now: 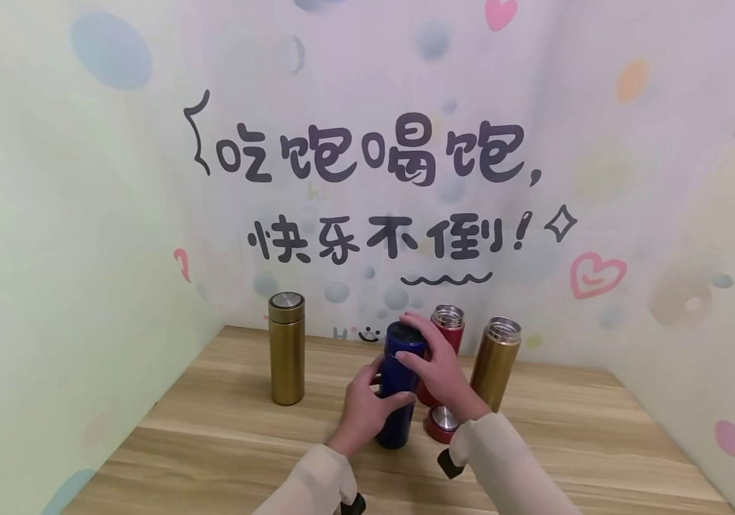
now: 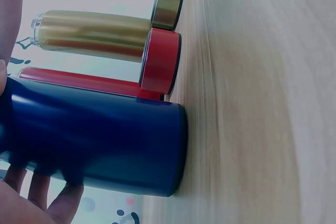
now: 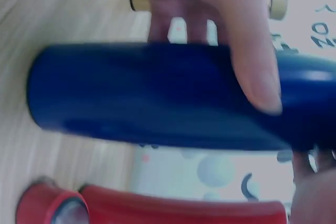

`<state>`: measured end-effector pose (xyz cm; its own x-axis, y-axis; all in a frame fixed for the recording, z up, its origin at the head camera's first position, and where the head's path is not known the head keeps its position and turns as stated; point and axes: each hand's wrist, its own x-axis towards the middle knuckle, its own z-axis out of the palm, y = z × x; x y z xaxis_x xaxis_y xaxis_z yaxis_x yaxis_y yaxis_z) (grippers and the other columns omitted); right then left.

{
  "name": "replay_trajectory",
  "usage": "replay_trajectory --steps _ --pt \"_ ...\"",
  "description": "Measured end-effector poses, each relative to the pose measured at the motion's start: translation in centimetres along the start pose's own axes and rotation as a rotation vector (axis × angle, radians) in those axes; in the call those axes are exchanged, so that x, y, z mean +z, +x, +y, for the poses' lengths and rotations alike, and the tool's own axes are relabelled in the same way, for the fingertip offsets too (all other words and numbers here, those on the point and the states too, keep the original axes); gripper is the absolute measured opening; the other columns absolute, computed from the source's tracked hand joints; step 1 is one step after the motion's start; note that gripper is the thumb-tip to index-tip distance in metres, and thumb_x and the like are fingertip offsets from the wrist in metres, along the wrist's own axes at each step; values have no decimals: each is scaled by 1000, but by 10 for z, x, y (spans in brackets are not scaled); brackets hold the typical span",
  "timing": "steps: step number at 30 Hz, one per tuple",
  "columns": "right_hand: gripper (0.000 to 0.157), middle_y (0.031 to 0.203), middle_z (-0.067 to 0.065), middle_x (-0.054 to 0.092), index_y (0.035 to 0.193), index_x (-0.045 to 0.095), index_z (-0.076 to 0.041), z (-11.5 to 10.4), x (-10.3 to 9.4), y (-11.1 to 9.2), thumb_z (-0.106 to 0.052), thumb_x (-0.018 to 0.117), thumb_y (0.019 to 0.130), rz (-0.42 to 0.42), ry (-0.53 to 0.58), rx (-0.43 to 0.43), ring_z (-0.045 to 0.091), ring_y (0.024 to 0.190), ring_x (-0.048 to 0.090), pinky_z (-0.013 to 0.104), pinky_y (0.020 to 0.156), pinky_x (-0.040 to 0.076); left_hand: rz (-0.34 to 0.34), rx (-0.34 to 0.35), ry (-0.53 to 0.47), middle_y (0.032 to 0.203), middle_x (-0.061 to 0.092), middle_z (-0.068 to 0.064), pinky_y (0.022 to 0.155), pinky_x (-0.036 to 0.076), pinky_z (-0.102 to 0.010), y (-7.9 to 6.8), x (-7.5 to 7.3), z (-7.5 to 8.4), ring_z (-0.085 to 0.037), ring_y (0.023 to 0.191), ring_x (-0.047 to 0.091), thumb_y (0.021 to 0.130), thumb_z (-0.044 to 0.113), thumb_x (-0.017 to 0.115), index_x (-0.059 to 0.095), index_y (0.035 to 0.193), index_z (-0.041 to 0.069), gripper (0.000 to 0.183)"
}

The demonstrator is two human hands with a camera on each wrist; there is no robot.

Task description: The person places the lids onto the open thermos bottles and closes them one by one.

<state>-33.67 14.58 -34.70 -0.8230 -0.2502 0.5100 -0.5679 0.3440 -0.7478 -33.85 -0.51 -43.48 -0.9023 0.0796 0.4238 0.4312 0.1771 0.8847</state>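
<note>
A dark blue thermos flask (image 1: 395, 386) stands upright on the wooden table with its lid in place. My left hand (image 1: 367, 404) grips its body from the left, thumb across the front. From the right, my right hand (image 1: 441, 365) holds the lid end, its fingers around the top. The left wrist view shows the blue flask (image 2: 105, 135) with its base at the tabletop. Behind my right hand, partly hidden, stands a red flask (image 1: 449, 322) without a lid. Its red lid (image 1: 441, 422) lies on the table just right of the blue flask.
A gold flask (image 1: 287, 361) with its lid on stands to the left. Another gold flask (image 1: 497, 361), uncapped, stands at the right, and a gold lid (image 2: 168, 4) lies near it. Printed fabric walls surround the wooden table (image 1: 212, 429) at back and sides.
</note>
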Motion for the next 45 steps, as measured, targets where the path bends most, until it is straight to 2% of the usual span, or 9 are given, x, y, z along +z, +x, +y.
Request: replay_trajectory --steps 4,8,14,19,23,27,32,40,45 --pt "54 147 5 43 142 49 -24 0 -11 4 -20 68 92 -90 52 49 32 127 47 56 99 43 -4 8 -3 133 56 -6 92 51 -45 0 0 0 -25 115 57 80 45 78 45 145 12 79" --pt "56 142 5 48 141 51 -24 -1 -13 6 -24 72 89 -79 28 81 31 123 50 52 97 46 0 25 -2 132 57 -5 91 52 -44 0 -1 -1 -24 114 57 80 44 78 45 144 11 80" --pt "55 131 2 54 134 58 -25 0 1 3 -33 78 83 80 -95 6 24 113 55 47 91 51 10 48 5 129 58 -5 89 53 -42 1 -2 -2 -24 112 58 79 42 79 47 143 11 78" --pt "56 122 4 53 128 60 -19 3 19 -1 -37 81 79 256 -173 -70 23 105 56 47 86 54 22 74 14 126 60 -5 87 54 -40 2 -2 -3 -23 110 58 79 39 80 51 141 13 73" --pt "57 119 6 50 125 59 -13 1 31 -1 -34 83 78 357 -210 -75 22 104 53 46 85 55 27 72 21 125 60 -6 86 54 -41 3 -2 -3 -25 108 59 79 38 81 50 142 13 74" --pt "56 119 9 49 124 57 -10 -2 37 0 -29 83 79 400 -216 -61 24 105 52 45 86 54 27 51 25 126 60 -7 87 54 -41 3 -3 -3 -25 109 58 79 36 81 49 143 13 75" --pt "59 135 6 50 129 47 -9 -1 33 0 -29 79 83 314 -148 -12 25 113 54 48 92 50 15 36 35 127 59 -7 89 53 -43 1 -2 -2 -25 111 58 80 37 80 49 143 14 74" --pt "55 136 10 50 140 45 -24 -2 2 -2 -22 69 91 4 88 108 33 117 53 55 95 46 11 15 3 130 58 -5 91 52 -41 -1 -1 1 -23 113 57 79 44 79 47 144 11 80" --pt "58 137 9 52 141 48 -28 6 -5 0 -25 73 88 -28 95 103 31 120 53 55 98 44 5 9 -4 132 57 -5 91 51 -44 -2 -1 0 -24 114 57 81 44 78 45 145 12 79"
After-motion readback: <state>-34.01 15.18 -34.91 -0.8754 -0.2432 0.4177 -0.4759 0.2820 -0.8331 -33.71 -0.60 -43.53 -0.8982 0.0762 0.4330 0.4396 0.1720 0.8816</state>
